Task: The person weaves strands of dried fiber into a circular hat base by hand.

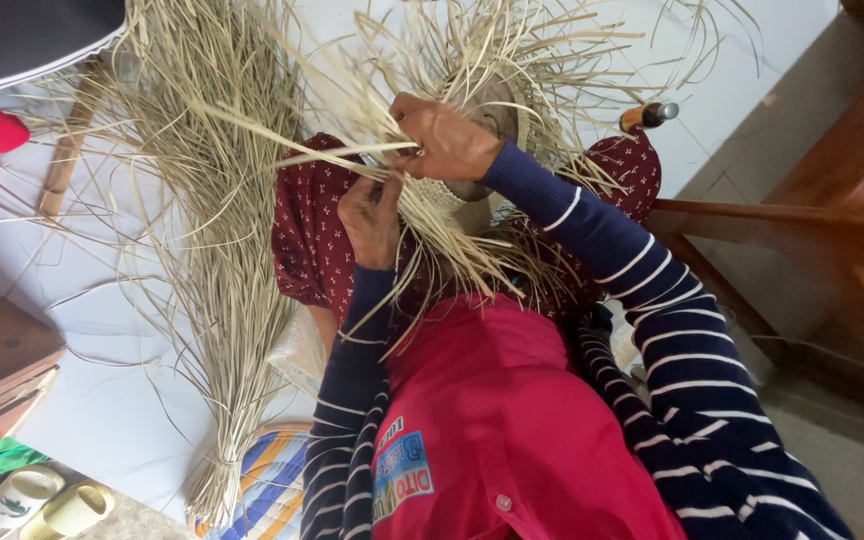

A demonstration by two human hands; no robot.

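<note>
A half-woven straw piece [472, 200] with a round woven centre rests on my lap, long loose pale strands fanning out from it. My right hand [444, 138] grips a few strands at the top of the weave and pulls them leftward. Just below it, my left hand [372, 215] pinches strands against the woven edge. Both arms wear navy sleeves with white stripes. The weave's centre is partly hidden behind my right hand.
A big tied bundle of dry straw [217, 250] lies on the white floor at the left. A dark red patterned cloth [307, 245] covers my knees. Wooden furniture [832, 220] stands at right. Two cups [47, 505] sit at bottom left. A tool handle [649, 115] pokes out behind the weave.
</note>
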